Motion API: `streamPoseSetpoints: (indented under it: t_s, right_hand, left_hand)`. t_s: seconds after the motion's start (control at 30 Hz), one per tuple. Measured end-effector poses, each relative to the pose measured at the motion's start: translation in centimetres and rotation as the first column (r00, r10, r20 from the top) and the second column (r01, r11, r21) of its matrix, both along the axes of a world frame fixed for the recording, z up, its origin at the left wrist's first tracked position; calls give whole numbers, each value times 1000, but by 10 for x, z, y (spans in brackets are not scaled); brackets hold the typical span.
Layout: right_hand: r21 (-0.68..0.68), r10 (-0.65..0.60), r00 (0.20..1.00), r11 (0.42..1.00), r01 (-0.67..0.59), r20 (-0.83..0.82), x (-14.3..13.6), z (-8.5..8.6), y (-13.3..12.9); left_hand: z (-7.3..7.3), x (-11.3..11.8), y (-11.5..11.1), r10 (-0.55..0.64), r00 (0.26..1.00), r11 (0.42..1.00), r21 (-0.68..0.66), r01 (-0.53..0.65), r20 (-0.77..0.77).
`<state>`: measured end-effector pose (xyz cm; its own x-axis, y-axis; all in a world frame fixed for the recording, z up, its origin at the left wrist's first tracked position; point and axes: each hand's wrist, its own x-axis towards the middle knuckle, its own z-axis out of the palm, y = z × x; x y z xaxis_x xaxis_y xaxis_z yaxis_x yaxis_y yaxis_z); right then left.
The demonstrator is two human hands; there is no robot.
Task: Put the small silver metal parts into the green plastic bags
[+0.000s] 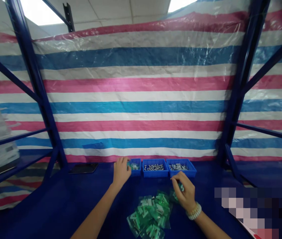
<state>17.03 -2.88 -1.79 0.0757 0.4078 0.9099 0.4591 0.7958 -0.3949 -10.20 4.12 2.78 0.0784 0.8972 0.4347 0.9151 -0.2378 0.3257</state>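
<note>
My left hand is at the left end of a row of bins, its curled fingers at the edge of a blue bin holding small clear packets. Its fingertips are partly hidden, and what they hold cannot be made out. My right hand, with a beaded bracelet at the wrist, is closed in front of the right bin. A small clear plastic bag with green contents shows between its thumb and fingers. Between my forearms lies a pile of similar plastic bags with green and pale parts inside.
A middle blue bin and a right blue bin hold small metal pieces. A dark phone-like slab lies at the back left. Blue frame posts flank the table; a striped plastic sheet hangs behind.
</note>
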Motion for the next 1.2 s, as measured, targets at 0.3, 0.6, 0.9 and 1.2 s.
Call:
streamPoseSetpoints:
  t_s: [0.3, 0.6, 0.9, 1.2]
  right_hand:
    - [-71, -10, 997, 997, 5, -78, -9, 7, -3]
    - [-139, 91, 983, 984, -113, -157, -14, 26, -14]
    - [-497, 218, 936, 801, -333, -275, -29, -1, 3]
    - [-601, 361, 854, 606, -521, -376, -33, -14, 6]
  left_hand:
    - [-28, 34, -44, -586, 809, 745, -360, 562, 51]
    - [-38, 23, -46, -530, 752, 690, -316, 651, 392]
    - [-48, 33, -33, -252, 539, 833, -103, 543, 804]
    - [-38, 61, -65, -271, 437, 846, -5, 534, 858]
